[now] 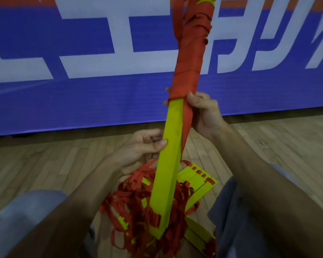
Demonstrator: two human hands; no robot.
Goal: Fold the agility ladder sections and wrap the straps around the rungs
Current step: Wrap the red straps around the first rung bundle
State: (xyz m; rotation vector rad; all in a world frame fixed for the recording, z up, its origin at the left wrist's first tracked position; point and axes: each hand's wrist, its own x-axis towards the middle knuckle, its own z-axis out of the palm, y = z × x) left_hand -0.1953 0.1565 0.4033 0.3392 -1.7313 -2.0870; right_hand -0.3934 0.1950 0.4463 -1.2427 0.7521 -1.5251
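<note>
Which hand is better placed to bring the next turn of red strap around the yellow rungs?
Probably the left hand: it pinches the bare yellow rungs low down, near the loose red strap. The right hand grips the wrap's lower edge and pins it.

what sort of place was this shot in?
Probably an indoor gym or sports hall: wooden strip floor, a large blue banner with white lettering along the wall, and an agility ladder.

A blue banner (82,101) with large white lettering and an orange upper band stands along the far edge of the wooden floor (45,164).
</note>
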